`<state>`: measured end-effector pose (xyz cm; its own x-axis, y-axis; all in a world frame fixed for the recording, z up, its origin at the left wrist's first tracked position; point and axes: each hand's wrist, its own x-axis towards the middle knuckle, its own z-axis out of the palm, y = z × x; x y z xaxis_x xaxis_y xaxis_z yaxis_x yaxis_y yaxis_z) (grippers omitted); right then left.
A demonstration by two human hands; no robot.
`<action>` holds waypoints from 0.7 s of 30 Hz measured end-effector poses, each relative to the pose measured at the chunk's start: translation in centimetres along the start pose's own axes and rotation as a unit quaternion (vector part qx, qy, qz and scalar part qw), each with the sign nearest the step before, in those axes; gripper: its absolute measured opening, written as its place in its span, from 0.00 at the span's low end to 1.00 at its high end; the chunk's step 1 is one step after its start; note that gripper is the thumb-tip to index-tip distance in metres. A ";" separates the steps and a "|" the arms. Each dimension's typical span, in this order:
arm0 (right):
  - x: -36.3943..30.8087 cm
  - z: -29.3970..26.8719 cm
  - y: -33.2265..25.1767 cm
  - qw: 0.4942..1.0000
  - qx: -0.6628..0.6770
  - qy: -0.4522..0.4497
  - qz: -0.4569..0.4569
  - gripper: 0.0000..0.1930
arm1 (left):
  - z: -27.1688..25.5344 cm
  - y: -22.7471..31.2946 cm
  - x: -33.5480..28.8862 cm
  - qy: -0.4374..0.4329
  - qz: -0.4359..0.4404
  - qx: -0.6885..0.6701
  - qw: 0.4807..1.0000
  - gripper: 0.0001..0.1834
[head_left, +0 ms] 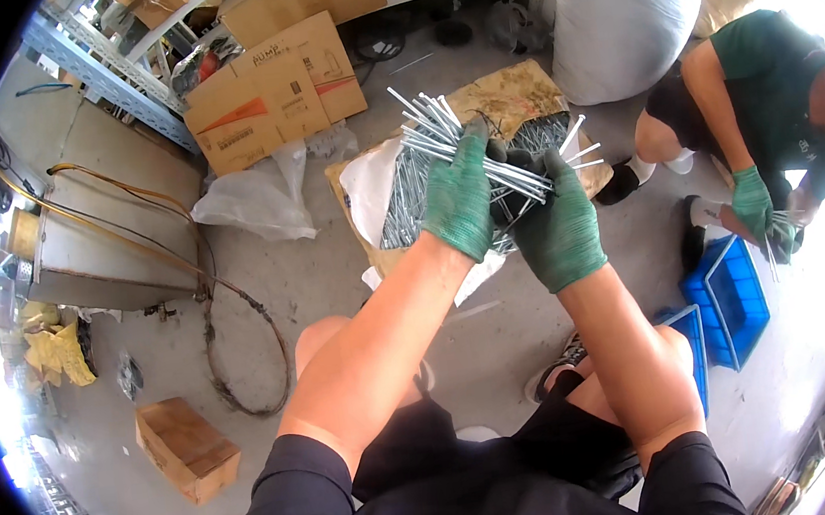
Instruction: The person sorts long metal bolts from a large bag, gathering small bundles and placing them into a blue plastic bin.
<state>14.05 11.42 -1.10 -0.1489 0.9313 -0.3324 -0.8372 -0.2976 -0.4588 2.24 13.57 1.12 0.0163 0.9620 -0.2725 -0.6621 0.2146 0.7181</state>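
A loose bundle of long silver nail-like metal rods (430, 135) with small heads lies across both of my hands. My left hand (460, 197), in a green glove with dark fingers, is closed round the rods, their ends fanning out toward the upper left. In a matching glove, my right hand (560, 227) grips the bundle's other side, and a few ends stick out past it. Parts of the fingers are hidden behind the rods. Directly below sits an opened cardboard package (515, 86) with a white liner (370, 187), filled with many more such rods (402, 203).
At right a crouching co-worker (778, 98) in green gloves holds similar rods beside blue crates (729, 300). Flattened cardboard (256, 108) and clear plastic (261, 198) lie at upper left. A metal cabinet (113, 229) with hoses, a small open box (186, 447) and large white sacks (623, 14) stand around.
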 end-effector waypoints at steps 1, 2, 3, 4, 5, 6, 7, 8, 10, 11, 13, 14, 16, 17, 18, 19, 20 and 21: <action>-0.3 0.2 -0.3 1.000 0.017 0.006 0.011 0.16 | 0.2 0.1 -0.1 0.012 -0.001 0.000 1.000 0.14; -0.8 0.5 -0.8 0.999 0.034 0.015 0.020 0.17 | 0.4 0.1 -0.2 0.021 -0.006 -0.001 1.000 0.15; -1.1 0.4 -1.1 0.999 0.038 -0.017 0.018 0.15 | -0.2 0.0 0.1 0.004 0.013 0.015 1.000 0.16; -1.3 0.8 -1.7 0.999 0.007 -0.027 0.031 0.15 | -1.2 -0.7 1.0 0.000 0.012 -0.004 1.000 0.17; -1.1 0.6 -1.9 0.998 0.012 -0.030 0.046 0.15 | -1.3 -0.7 1.4 0.011 0.002 -0.001 1.000 0.17; -1.0 0.4 -2.1 0.997 0.017 -0.033 0.061 0.15 | -1.4 -0.7 1.5 0.023 -0.008 0.001 1.000 0.17; -1.3 0.2 -2.2 0.996 0.000 -0.057 0.068 0.16 | -1.6 -1.0 1.4 0.025 -0.009 0.001 1.000 0.16; -1.2 0.0 -2.8 0.994 -0.022 -0.069 0.082 0.17 | -1.4 -1.0 1.5 0.027 -0.014 -0.015 0.999 0.16; -1.3 -0.6 -3.2 0.990 -0.049 -0.079 0.104 0.19 | -1.4 -1.2 1.3 0.036 -0.007 -0.020 0.999 0.14; -1.6 -0.6 -3.4 0.992 -0.036 -0.073 0.099 0.19 | -1.0 -1.0 1.0 0.052 -0.025 -0.057 0.997 0.14; -2.2 -0.7 -3.6 0.994 -0.011 -0.060 0.091 0.20 | -0.3 -0.6 0.5 0.084 -0.060 -0.131 0.986 0.13; -2.3 -0.9 -3.6 0.994 -0.043 -0.059 0.080 0.19 | -0.3 -0.6 0.5 0.088 -0.078 -0.144 0.983 0.13; -2.4 -1.8 -3.5 0.991 -0.108 -0.056 0.058 0.18 | -0.8 -0.9 0.6 0.097 -0.115 -0.171 0.974 0.13; -2.3 -2.0 -3.3 0.986 -0.160 -0.040 0.033 0.16 | -1.2 -1.2 0.5 0.053 -0.107 -0.173 0.978 0.14; -2.3 -2.1 -3.0 0.984 -0.177 -0.007 0.019 0.16 | -1.4 -1.6 0.4 0.046 -0.090 -0.140 0.985 0.14; -2.4 -2.1 -2.7 0.981 -0.193 0.027 0.006 0.16 | -1.5 -2.3 0.4 0.039 -0.072 -0.107 0.991 0.15; -2.4 -2.1 -2.3 0.976 -0.208 0.058 -0.007 0.16 | -1.3 -2.4 0.1 0.033 -0.053 -0.071 0.995 0.15; -2.5 -2.3 -2.4 0.967 -0.248 0.056 -0.019 0.16 | -1.1 -2.6 -0.4 0.030 -0.061 -0.062 0.996 0.18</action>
<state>17.64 9.27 -1.11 -0.0415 0.9236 -0.3811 -0.4817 -0.3526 -0.8022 3.10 12.50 -1.34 0.0606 0.9173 -0.3936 -0.7447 0.3041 0.5941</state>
